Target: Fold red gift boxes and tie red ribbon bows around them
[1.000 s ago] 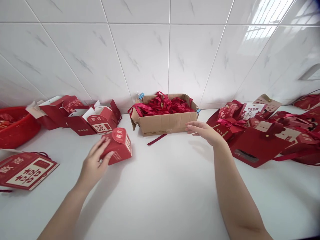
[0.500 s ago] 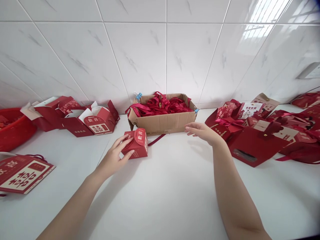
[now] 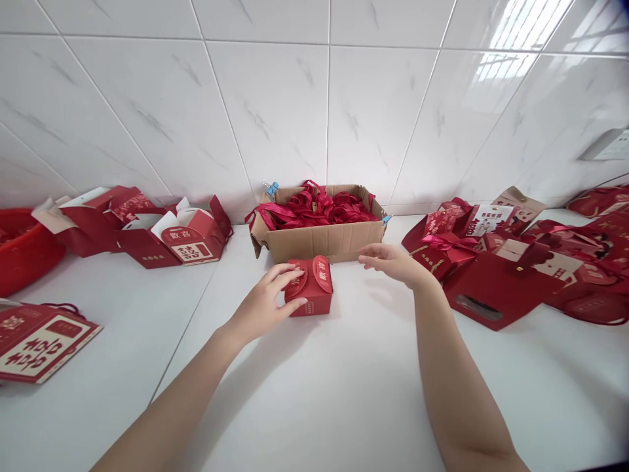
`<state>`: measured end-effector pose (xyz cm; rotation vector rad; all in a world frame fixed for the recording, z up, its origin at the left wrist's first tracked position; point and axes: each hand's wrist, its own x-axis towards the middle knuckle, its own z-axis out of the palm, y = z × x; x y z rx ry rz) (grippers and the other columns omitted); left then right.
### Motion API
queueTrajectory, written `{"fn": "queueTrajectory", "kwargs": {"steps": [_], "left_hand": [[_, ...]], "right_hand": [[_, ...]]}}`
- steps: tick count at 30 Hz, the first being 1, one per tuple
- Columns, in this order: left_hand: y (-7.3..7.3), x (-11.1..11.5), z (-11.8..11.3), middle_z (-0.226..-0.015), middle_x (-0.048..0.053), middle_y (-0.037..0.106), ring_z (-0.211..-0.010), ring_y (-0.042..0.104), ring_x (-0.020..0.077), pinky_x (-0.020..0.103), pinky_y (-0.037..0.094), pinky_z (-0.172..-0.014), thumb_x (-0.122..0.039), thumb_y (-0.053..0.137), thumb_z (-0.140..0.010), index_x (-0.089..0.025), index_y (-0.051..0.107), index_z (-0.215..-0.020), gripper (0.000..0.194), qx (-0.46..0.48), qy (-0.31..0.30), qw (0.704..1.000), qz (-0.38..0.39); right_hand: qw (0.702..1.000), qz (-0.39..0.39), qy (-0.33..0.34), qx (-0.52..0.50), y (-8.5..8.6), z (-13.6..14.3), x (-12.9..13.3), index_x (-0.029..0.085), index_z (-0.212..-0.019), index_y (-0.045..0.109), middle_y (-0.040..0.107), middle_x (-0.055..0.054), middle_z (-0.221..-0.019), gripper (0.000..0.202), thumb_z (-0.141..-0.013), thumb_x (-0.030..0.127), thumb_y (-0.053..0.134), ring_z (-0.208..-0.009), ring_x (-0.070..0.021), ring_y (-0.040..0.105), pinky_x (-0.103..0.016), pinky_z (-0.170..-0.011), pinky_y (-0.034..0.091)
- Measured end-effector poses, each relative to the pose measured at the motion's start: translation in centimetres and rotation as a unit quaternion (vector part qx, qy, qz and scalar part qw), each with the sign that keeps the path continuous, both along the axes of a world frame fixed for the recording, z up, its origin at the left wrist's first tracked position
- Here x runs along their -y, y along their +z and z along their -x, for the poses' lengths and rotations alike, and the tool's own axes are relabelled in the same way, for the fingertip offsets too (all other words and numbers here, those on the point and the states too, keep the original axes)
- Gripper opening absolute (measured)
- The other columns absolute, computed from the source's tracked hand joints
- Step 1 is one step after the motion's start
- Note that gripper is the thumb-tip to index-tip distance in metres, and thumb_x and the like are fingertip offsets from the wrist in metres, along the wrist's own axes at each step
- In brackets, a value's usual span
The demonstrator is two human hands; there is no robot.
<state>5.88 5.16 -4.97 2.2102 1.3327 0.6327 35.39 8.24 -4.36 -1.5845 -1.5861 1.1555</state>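
Observation:
A small closed red gift box [image 3: 314,298] with white characters on its curved top flaps sits on the white table. My left hand [image 3: 265,303] grips its left side, fingers over the top and thumb against the front. To the right of the box, my right hand [image 3: 390,263] hangs above the table, holding nothing, fingers loosely stretched toward the left. Just behind both hands stands an open cardboard box [image 3: 339,241] filled with tangled red ribbons [image 3: 314,208]. The gift box hides part of the cardboard box's lower front.
Open red and white gift boxes [image 3: 184,239] stand at the left, near a red basin [image 3: 37,262]. A red package [image 3: 49,344] lies nearer on that side. Several decorated red boxes [image 3: 496,288] crowd the right. A tiled wall [image 3: 275,118] borders the back.
My left hand has moved the gift box to the right, in front of the cardboard box. The loose ribbon end on the table is now out of sight. My right hand has barely moved.

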Motion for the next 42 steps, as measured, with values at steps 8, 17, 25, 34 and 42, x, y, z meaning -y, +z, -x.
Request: {"fn": "queueTrajectory", "kwargs": {"steps": [8,17,25,34,42], "left_hand": [[3.2,-1.2,-1.6,-0.145,0.004,0.037,-0.120,0.052,0.0282,0.040,0.051,-0.092,-0.062,0.060,-0.074,-0.038,0.036,-0.139,0.073,-0.030,-0.053,0.994,0.087],[2.2,-3.2,-2.8,-0.151,0.011,0.031,-0.132,0.040,0.0344,0.043,0.047,-0.097,-0.057,0.074,-0.061,-0.030,0.022,-0.146,0.104,-0.051,-0.073,0.988,0.125],[6.2,-2.3,0.8,-0.139,0.007,0.045,-0.125,0.047,0.0293,0.043,0.048,-0.096,-0.046,0.076,-0.065,-0.032,0.037,-0.135,0.082,0.146,0.021,0.989,0.034],[6.5,-1.6,0.6,-0.140,0.010,0.041,-0.131,0.040,0.0289,0.044,0.045,-0.102,-0.036,0.077,-0.066,-0.031,0.017,-0.145,0.099,0.176,0.018,0.983,-0.040],[7.0,-1.5,0.8,-0.142,0.008,0.041,-0.130,0.043,0.0290,0.043,0.044,-0.103,-0.041,0.077,-0.066,-0.031,0.021,-0.144,0.097,0.137,0.004,0.990,-0.043]], "right_hand": [[0.996,-0.023,0.080,0.042,0.3,3.6,0.3,0.021,-0.070,0.054,0.063,-0.002,-0.078,0.036,-0.070,0.054,0.067,-0.067,-0.0150,0.054,-0.028,-0.058,0.041],[0.997,-0.015,0.054,0.059,-0.7,4.6,0.1,0.021,-0.065,0.041,0.056,0.001,-0.066,0.045,-0.068,0.054,0.071,-0.057,-0.0122,0.050,-0.024,-0.050,0.038],[0.953,0.137,0.069,-0.260,-0.9,6.8,0.1,0.023,-0.108,0.060,0.062,-0.010,-0.119,0.061,-0.077,0.075,0.047,-0.097,-0.0240,0.064,-0.037,-0.078,0.055],[0.783,0.232,0.137,-0.561,-1.6,11.1,0.8,0.019,-0.118,0.060,0.066,-0.009,-0.117,0.054,-0.092,0.059,0.036,-0.099,-0.0206,0.067,-0.035,-0.088,0.054],[0.785,0.184,0.089,-0.585,-2.2,10.8,0.4,0.020,-0.108,0.066,0.070,-0.003,-0.108,0.026,-0.090,0.031,0.051,-0.093,-0.0163,0.065,-0.026,-0.075,0.054]]}}
